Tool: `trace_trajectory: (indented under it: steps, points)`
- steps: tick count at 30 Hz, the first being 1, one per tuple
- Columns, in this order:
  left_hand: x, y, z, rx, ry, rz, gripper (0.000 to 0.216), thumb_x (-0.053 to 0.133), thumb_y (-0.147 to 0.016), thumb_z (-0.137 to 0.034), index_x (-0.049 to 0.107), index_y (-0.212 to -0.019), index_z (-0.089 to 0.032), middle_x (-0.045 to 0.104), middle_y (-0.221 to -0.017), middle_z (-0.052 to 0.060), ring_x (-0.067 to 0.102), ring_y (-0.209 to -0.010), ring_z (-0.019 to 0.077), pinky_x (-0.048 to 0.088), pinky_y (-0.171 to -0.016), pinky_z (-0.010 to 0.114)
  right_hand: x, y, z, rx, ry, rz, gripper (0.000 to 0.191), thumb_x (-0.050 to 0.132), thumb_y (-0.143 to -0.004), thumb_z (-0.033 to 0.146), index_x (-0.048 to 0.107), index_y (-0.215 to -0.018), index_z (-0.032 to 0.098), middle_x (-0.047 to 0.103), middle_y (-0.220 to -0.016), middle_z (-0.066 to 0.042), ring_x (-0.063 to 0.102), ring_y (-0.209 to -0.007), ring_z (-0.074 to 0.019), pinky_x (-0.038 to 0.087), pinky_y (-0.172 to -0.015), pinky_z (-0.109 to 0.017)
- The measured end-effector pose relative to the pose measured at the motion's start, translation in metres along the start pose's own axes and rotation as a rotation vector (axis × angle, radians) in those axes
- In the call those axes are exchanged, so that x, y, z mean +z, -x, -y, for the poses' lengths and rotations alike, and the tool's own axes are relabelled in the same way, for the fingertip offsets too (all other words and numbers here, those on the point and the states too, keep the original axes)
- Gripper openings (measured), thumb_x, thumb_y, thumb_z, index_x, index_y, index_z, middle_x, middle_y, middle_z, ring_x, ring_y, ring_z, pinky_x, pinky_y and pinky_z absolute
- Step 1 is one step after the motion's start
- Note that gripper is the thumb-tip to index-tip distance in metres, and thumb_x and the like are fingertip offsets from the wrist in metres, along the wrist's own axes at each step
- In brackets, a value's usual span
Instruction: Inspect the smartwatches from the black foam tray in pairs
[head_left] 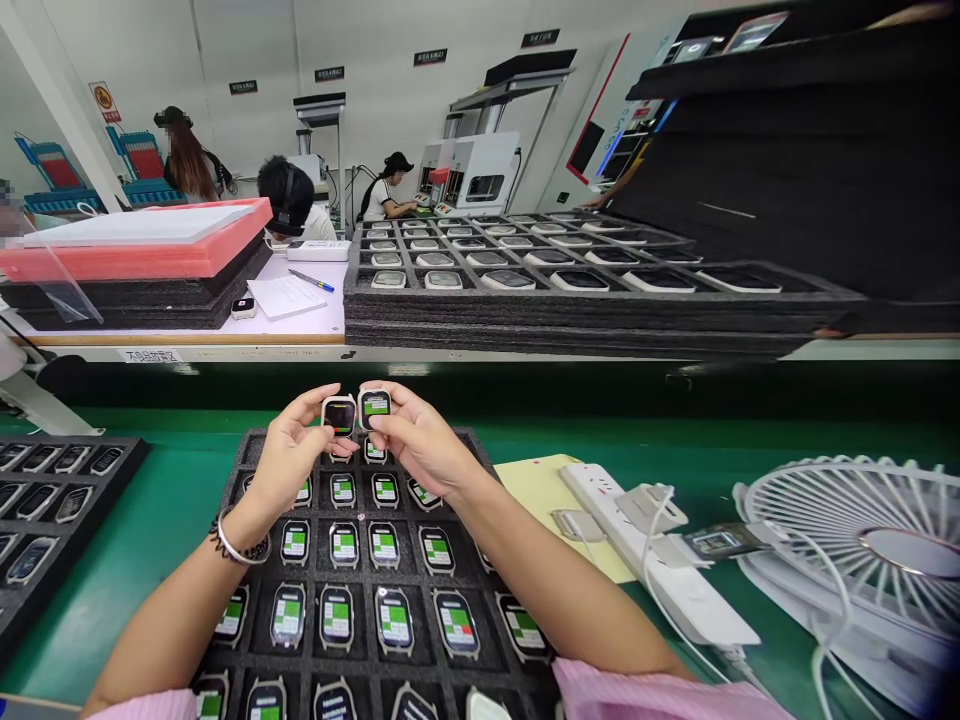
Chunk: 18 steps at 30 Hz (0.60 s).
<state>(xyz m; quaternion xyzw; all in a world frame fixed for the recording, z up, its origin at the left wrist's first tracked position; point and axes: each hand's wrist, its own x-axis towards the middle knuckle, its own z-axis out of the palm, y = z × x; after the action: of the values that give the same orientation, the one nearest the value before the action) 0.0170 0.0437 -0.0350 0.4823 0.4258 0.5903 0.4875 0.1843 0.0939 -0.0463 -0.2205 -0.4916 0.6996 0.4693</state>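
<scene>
We hold two smartwatch bodies up over the far edge of the foam tray [247, 450], one per hand. Left hand [289, 455] is pinched on the left smartwatch body [339, 414], dark screen with a faint reddish patch; thumb and fingertips clamped on its side edges. Right hand [420, 440] is pinched on the right smartwatch body [374, 406], screen lit green and white; fingers closed on its rim the same way. The two watches sit just beside each other, nearly touching, faces tilted toward us.

Handling, as we judge it: small, light, rigid cases, no straps attached. Glass fronts look smooth and likely slippery, scratch and smudge prone, so we take them by the side frame, not the face. A light pinch should be enough; a drop onto the hard belt is the risk.

Below our hands the black tray holds rows of more watch bodies [385, 545], each in its own pocket, most screens lit green. The tray rests on the green belt [180, 490]. Another tray [112, 480] of dark-screened units lies at near left. At right: a yellow sheet [536, 480], a white power strip [652, 560], a white desk fan [862, 540]. Far side: stacked trays [570, 310] with more units; other people are seated well beyond.
</scene>
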Motion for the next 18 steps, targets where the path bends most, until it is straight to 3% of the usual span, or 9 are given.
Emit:
trace_trajectory:
  steps: [6, 9, 13, 18]
  points:
    - [-0.003, -0.009, -0.012, -0.031, 0.068, 0.037, 0.055, 0.071, -0.071, -0.021, 0.061, -0.125, -0.016, 0.072, -0.094, 0.004, 0.073, -0.068, 0.0161, 0.06, -0.068, 0.028, -0.002, -0.008, 0.012, 0.084, -0.131, 0.035, 0.036, 0.077, -0.076, 0.037, 0.065, -0.106, 0.019, 0.063, -0.086, -0.003, 0.052, -0.057, -0.0128, 0.041, -0.053, -0.026]
    - [-0.001, -0.017, -0.03, 0.011, 0.079, 0.066, 0.057, 0.073, -0.07, -0.02, 0.06, -0.126, -0.015, 0.072, -0.089, 0.004, 0.073, -0.069, 0.017, 0.06, -0.069, 0.028, 0.0, -0.019, 0.031, 0.043, -0.103, 0.077, 0.036, 0.073, -0.08, 0.037, 0.063, -0.11, 0.019, 0.065, -0.086, -0.004, 0.055, -0.057, -0.0145, 0.042, -0.051, -0.026]
    - [0.007, -0.037, -0.061, 0.134, 0.053, 0.086, 0.065, 0.073, -0.071, -0.017, 0.055, -0.132, -0.016, 0.072, -0.089, 0.004, 0.073, -0.07, 0.0156, 0.06, -0.072, 0.028, 0.009, -0.04, 0.072, -0.089, -0.031, 0.137, 0.032, 0.064, -0.086, 0.03, 0.058, -0.115, 0.019, 0.067, -0.087, -0.006, 0.056, -0.055, -0.0145, 0.042, -0.049, -0.024]
    - [0.019, -0.069, -0.094, 0.388, 0.007, 0.061, 0.064, 0.074, -0.067, -0.011, 0.058, -0.129, -0.02, 0.071, -0.094, 0.002, 0.07, -0.067, 0.0123, 0.059, -0.07, 0.026, 0.025, -0.067, 0.119, -0.253, 0.086, 0.183, 0.014, 0.054, -0.093, 0.025, 0.055, -0.105, 0.019, 0.064, -0.081, -0.002, 0.056, -0.053, -0.0135, 0.043, -0.048, -0.024]
